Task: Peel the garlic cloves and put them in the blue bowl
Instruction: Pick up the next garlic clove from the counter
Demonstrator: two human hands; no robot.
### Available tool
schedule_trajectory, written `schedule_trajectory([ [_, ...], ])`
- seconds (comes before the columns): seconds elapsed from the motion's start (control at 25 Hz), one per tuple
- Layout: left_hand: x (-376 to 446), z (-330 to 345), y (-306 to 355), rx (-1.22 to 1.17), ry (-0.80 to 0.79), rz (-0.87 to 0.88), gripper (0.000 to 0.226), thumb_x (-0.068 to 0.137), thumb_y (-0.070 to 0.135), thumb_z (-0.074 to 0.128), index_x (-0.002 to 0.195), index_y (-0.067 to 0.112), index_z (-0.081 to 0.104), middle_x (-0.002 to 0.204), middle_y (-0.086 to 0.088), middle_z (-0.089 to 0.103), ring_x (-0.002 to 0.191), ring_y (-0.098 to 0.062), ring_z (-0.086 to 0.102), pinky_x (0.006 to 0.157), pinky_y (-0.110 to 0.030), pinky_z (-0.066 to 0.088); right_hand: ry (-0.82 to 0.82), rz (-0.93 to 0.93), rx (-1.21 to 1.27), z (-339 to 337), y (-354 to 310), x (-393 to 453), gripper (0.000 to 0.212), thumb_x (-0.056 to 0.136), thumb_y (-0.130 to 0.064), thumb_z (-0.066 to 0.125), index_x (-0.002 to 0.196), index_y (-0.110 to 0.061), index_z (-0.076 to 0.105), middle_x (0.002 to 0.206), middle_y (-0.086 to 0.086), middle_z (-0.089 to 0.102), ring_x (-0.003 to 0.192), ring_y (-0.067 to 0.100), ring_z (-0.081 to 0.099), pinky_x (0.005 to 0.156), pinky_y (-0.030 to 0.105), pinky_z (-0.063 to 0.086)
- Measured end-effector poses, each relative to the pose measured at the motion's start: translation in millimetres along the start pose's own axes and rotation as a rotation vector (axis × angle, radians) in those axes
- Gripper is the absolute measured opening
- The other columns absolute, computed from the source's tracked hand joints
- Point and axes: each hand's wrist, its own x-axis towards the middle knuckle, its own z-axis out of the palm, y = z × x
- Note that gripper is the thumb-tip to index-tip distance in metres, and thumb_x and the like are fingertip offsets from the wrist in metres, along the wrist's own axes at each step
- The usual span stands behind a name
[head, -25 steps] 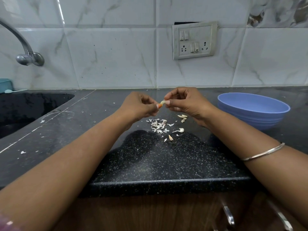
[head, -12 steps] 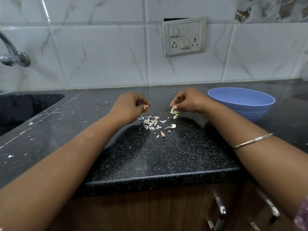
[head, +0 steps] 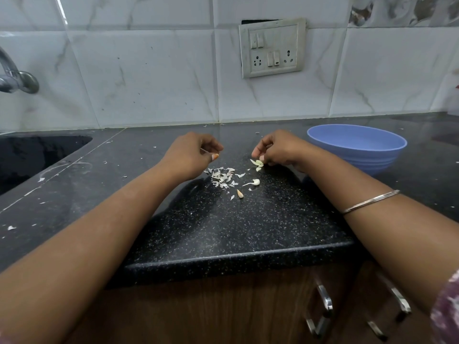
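Observation:
My left hand hovers just above a pile of garlic peels, fingers curled, thumb against forefinger with a thin pale sliver of peel between them. My right hand reaches down to a small cluster of garlic cloves on the black counter, and its fingertips pinch the clove at the top of the cluster. Two more cloves lie loose nearer to me, a white one with a tail and a tan one. The blue bowl stands to the right of my right hand; I see nothing inside it.
A sink is sunk into the counter at the left, with a tap above it. A switch and socket plate is on the tiled wall. The counter's front edge overhangs wooden drawers with metal handles.
My hands, which held one clove together above the counter, have parted and lowered. The left went over the peel pile, the right down to the cluster of cloves.

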Motion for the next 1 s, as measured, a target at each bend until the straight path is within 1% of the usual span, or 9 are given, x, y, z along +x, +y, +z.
schedule_trajectory([
  [0.16, -0.9, -0.5, 1.3, 0.006, -0.001, 0.01, 0.018, 0.09, 0.012, 0.061, 0.105, 0.019, 0.068, 0.095, 0.004, 0.066, 0.088, -0.013, 0.062, 0.082, -0.024, 0.043, 0.017, 0.01, 0.028, -1.1, -4.5, -4.1, 0.035, 0.081, 0.014, 0.045, 0.077, -0.015, 0.066, 0.087, 0.013, 0.06, 0.079, 0.02, 0.055, 0.073, 0.031, 0.051],
  [0.28, -2.1, -1.4, 2.3, 0.015, 0.0, 0.018, 0.019, 0.09, 0.014, 0.06, 0.106, 0.02, 0.068, 0.096, 0.006, 0.064, 0.089, -0.012, 0.061, 0.081, -0.024, 0.041, 0.004, 0.0, 0.061, -2.7, -8.0, -7.7, 0.028, 0.084, 0.01, 0.049, 0.085, -0.012, 0.067, 0.093, 0.013, 0.06, 0.077, 0.02, 0.055, 0.07, 0.029, 0.051],
  [0.36, -2.6, -1.5, 3.0, 0.015, -0.005, 0.017, 0.019, 0.09, 0.014, 0.06, 0.106, 0.02, 0.068, 0.098, 0.007, 0.064, 0.088, -0.012, 0.061, 0.081, -0.023, 0.04, -0.006, -0.035, 0.059, -4.2, -10.2, -8.8, 0.022, 0.086, 0.005, 0.054, 0.091, -0.011, 0.067, 0.093, 0.014, 0.061, 0.079, 0.021, 0.053, 0.069, 0.03, 0.048],
  [0.48, -2.7, -0.8, 3.3, 0.022, -0.008, 0.012, 0.019, 0.09, 0.014, 0.061, 0.106, 0.02, 0.068, 0.1, 0.007, 0.065, 0.086, -0.012, 0.061, 0.079, -0.022, 0.039, -0.021, -0.101, 0.078, -7.6, -15.6, -12.6, 0.015, 0.088, -0.001, 0.059, 0.097, -0.008, 0.068, 0.079, 0.005, 0.059, 0.074, 0.015, 0.051, 0.06, 0.022, 0.045],
  [0.6, -2.3, -0.9, 3.0, 0.032, -0.013, 0.017, 0.018, 0.09, 0.016, 0.061, 0.106, 0.021, 0.068, 0.102, 0.006, 0.067, 0.084, -0.011, 0.061, 0.077, -0.021, 0.038, -0.061, -0.151, 0.146, -10.4, -21.4, -17.1, 0.018, 0.087, -0.003, 0.063, 0.105, -0.004, 0.067, 0.075, -0.001, 0.057, 0.068, 0.008, 0.052, 0.056, 0.016, 0.047],
  [0.72, -2.5, -1.7, 2.9, 0.032, -0.019, 0.026, 0.018, 0.09, 0.016, 0.061, 0.106, 0.02, 0.068, 0.104, 0.005, 0.068, 0.086, -0.011, 0.062, 0.077, -0.02, 0.037, -0.163, -0.206, 0.128, -11.7, -26.9, -23.4, 0.019, 0.087, -0.009, 0.066, 0.105, -0.009, 0.068, 0.081, -0.002, 0.061, 0.073, 0.009, 0.056, 0.055, 0.012, 0.048],
  [0.84, -2.2, -2.1, 3.3, 0.04, -0.023, 0.039, 0.019, 0.09, 0.016, 0.061, 0.107, 0.019, 0.069, 0.105, 0.004, 0.069, 0.086, -0.012, 0.064, 0.076, -0.019, 0.037, -0.349, -0.282, 0.001, -12.9, -33.0, -32.0, 0.02, 0.086, -0.016, 0.068, 0.106, -0.015, 0.068, 0.085, -0.004, 0.063, 0.075, 0.005, 0.058, 0.066, 0.018, 0.051],
  [0.92, -1.5, -1.8, 2.8, 0.05, -0.02, 0.05, 0.018, 0.089, 0.017, 0.062, 0.105, 0.02, 0.069, 0.105, 0.004, 0.07, 0.083, -0.012, 0.063, 0.075, -0.019, 0.038, -0.476, -0.322, -0.055, -13.9, -37.4, -38.7, 0.021, 0.085, -0.016, 0.069, 0.106, -0.015, 0.069, 0.087, -0.003, 0.064, 0.073, 0.0, 0.058, 0.067, 0.017, 0.05],
  [1.0, -1.0, -1.5, 2.2, 0.048, -0.018, 0.052, 0.017, 0.089, 0.017, 0.062, 0.104, 0.021, 0.069, 0.104, 0.005, 0.07, 0.083, -0.013, 0.064, 0.074, -0.019, 0.038, -0.558, -0.374, -0.07, -14.7, -40.5, -43.7, 0.02, 0.082, -0.014, 0.071, 0.102, -0.015, 0.071, 0.088, -0.001, 0.064, 0.072, -0.001, 0.058, 0.069, 0.02, 0.048],
])
